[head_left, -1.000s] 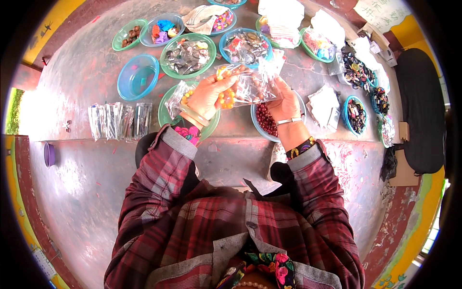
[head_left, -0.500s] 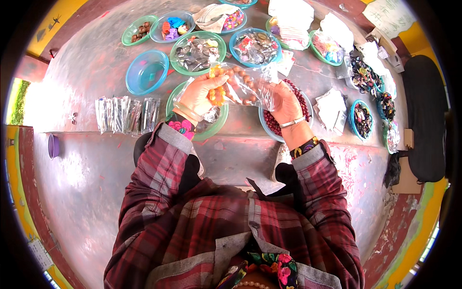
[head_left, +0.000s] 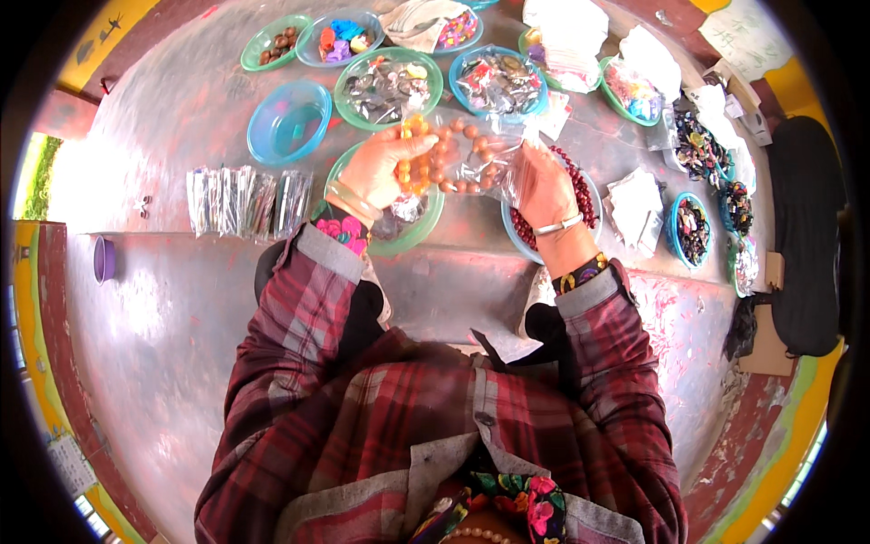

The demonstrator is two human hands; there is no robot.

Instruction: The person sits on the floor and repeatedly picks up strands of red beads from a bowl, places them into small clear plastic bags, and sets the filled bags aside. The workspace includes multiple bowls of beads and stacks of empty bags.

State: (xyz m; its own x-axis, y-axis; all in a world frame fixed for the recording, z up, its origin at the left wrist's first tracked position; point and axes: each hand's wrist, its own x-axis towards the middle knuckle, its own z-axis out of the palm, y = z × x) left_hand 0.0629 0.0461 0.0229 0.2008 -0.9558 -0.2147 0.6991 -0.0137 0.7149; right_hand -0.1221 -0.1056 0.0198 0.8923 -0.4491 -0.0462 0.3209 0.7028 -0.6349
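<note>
Stretched between my two hands is a clear plastic bag point(head_left: 498, 161) with brown round beads point(head_left: 450, 156) showing through it. My left hand point(head_left: 372, 172) is closed on the bag's left end, and amber-coloured beads point(head_left: 414, 168) lie at its fingers; whether these are inside the bag I cannot tell. The bag's right end is pinched in my right hand point(head_left: 546, 186). Below the left hand stands a green basin point(head_left: 421, 238) with clear-wrapped items, partly hidden. Under the right hand, a light-blue basin point(head_left: 513, 238) holds dark red bead strands point(head_left: 580, 186).
Left of the hands lies a row of slim clear packets point(head_left: 245, 201), below an blue basin point(head_left: 288, 122). Farther back stand several basins of packaged trinkets point(head_left: 388, 89). White papers point(head_left: 636, 210) and a small blue basket point(head_left: 689, 231) are on the right. A step edge point(head_left: 462, 257) runs nearer me.
The bag is spread flatter, so the brown beads show as a loop. Both hands keep their hold. The whole view has shifted slightly, with the basins now farther right and up.
</note>
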